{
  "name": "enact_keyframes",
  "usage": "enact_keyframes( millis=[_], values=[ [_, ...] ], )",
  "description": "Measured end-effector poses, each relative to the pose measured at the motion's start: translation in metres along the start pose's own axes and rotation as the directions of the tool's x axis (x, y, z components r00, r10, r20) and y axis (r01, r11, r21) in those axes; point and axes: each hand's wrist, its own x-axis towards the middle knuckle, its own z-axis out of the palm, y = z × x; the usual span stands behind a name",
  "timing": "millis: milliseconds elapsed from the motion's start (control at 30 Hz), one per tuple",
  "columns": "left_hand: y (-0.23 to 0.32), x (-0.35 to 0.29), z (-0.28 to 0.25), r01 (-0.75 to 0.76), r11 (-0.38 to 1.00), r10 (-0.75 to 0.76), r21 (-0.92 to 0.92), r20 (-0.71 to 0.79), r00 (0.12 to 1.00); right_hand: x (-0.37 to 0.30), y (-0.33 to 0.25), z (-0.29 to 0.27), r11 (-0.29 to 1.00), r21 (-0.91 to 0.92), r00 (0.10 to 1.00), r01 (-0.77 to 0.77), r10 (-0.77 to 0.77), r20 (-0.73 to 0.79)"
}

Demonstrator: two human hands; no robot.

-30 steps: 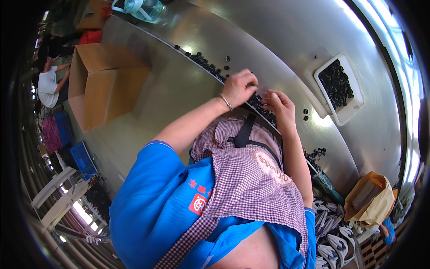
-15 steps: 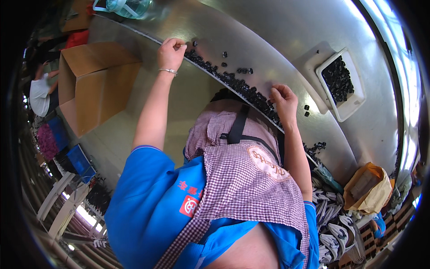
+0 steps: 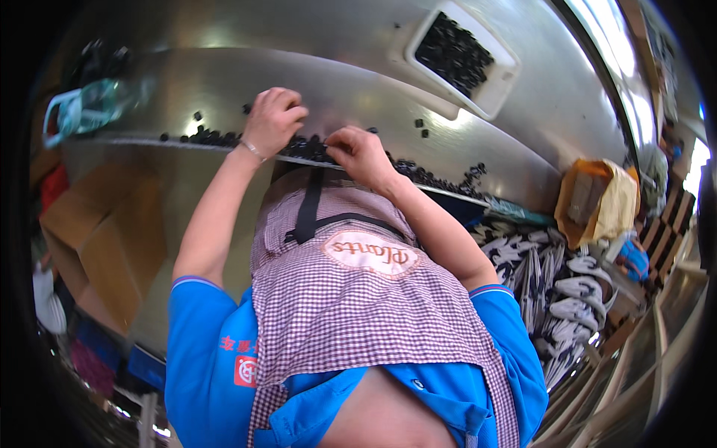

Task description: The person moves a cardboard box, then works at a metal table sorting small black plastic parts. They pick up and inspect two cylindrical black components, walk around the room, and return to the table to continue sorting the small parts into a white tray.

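Small black plastic pieces [image 3: 213,137] lie in a long row by the near edge of the metal table [image 3: 314,71]. My left hand [image 3: 275,119], a bracelet at its wrist, hovers just above the row with curled fingers. Whatever its fingertips hold is hidden. Close to its right, my right hand [image 3: 362,155] is at the table edge, thumb and fingers pinched on a small black piece within the row. More pieces spread rightward past my right wrist, ending in a small heap [image 3: 475,173]. Two loose pieces [image 3: 422,128] sit farther in on the metal.
A white tray [image 3: 502,78] of black pieces stands at the far right of the table. A greenish clear container [image 3: 97,104] is at the left end. On the floor left is a cardboard box [image 3: 112,239]; at right are a brown paper bag [image 3: 605,198] and bundled grey-white items [image 3: 575,299].
My hands have come closer together: the right moved left along the row, and the left now hovers near it. The whole view has turned, with the tray now higher up and farther left.
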Motion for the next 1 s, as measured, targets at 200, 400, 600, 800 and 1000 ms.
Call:
enact_keyframes(
  millis=[200, 400, 600, 800, 1000],
  values=[
    [-0.026, -0.028, -0.034, 0.096, 0.991, -0.096, 0.089, -0.001, 0.995, -0.066, 0.068, -0.072, 0.984, -0.019, 0.898, -0.179, 0.156, -0.412],
    [0.025, 0.014, -0.013, 0.120, 0.992, -0.123, -0.050, -0.071, 0.990, -0.089, 0.091, -0.103, 0.945, 0.009, 0.800, -0.327, 0.282, -0.529],
    [0.090, 0.036, 0.039, 0.146, 0.947, -0.134, -0.287, 0.061, 0.989, -0.160, 0.133, -0.130, 0.903, 0.005, 0.616, -0.430, 0.297, -0.730],
    [0.117, 0.064, 0.062, 0.101, 0.930, -0.081, -0.352, 0.069, 0.994, -0.205, 0.188, -0.182, 0.807, -0.072, 0.556, -0.587, 0.336, -0.760],
    [0.157, 0.118, 0.101, -0.149, 0.962, 0.167, -0.230, 0.061, 0.984, -0.198, 0.188, -0.187, 0.826, -0.377, 0.802, -0.419, 0.142, -0.580]
  ],
)
